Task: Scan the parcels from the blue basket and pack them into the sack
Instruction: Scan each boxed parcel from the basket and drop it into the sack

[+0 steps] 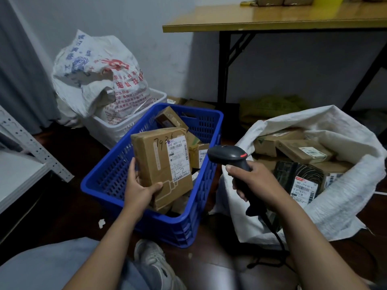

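Left hand [139, 190], fingers wrapped round a box [161, 166], holds it label-up above the basket [109, 176]. Right hand [254, 181], right of the basket, fingers closed on the scanner [232, 158], aimed at the label. Sack [345, 185], further right, already holds several parcels; a few boxes remain in the basket. Looks well along, scan pending.

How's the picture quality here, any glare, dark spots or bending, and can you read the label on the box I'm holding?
Head view: dim overall, the floor near black; soft glare on the table top. Wide-angle bending curves the rack at the left edge. The box in the left hand is sharp, "7936" and "1-2" readable, though the small label print isn't. The scanner in the right hand is clear.
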